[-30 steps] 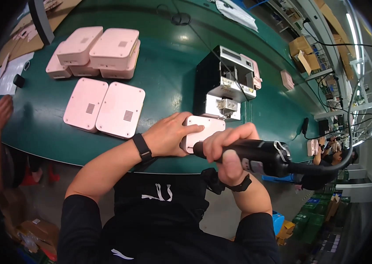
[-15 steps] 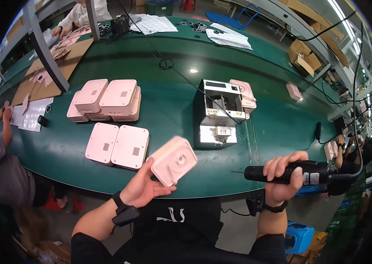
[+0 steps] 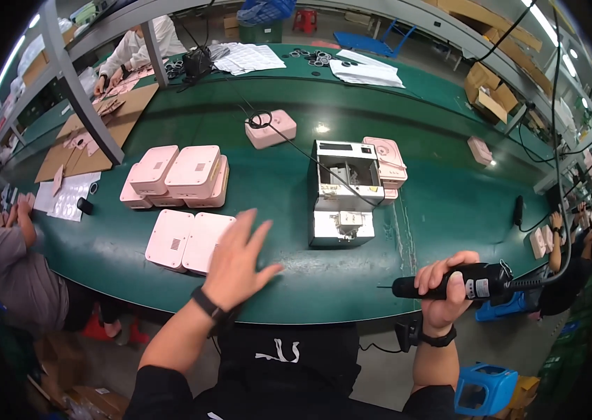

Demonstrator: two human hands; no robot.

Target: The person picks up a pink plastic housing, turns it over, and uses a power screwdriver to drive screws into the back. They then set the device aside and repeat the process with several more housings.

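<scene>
My left hand (image 3: 238,262) reaches over the front pair of pink boxes, fingers spread, holding nothing. It partly covers the right box (image 3: 206,234) of that pair; whether it touches is unclear. The left box (image 3: 170,238) shows corner screws and a slotted vent. In my right hand (image 3: 444,285) is a black electric screwdriver (image 3: 477,281), its thin bit pointing left above the table's front edge. Farther back on the green table, a single pink box (image 3: 273,129) lies under a looped black cable. A black and silver screw feeder (image 3: 343,196) stands between my hands, farther off.
Stacked pink boxes (image 3: 194,171) sit at the left, behind the front pair. More pink casings (image 3: 386,161) lie beside the feeder. A suspended cable (image 3: 289,138) crosses above the table. Co-workers sit at the left (image 3: 19,259) and far right. Another black screwdriver (image 3: 518,210) hangs at the right.
The pink box that was in my left hand has left it; a pink box now lies at the back under the cable. My left hand opened over the front pair. The right still holds the screwdriver.
</scene>
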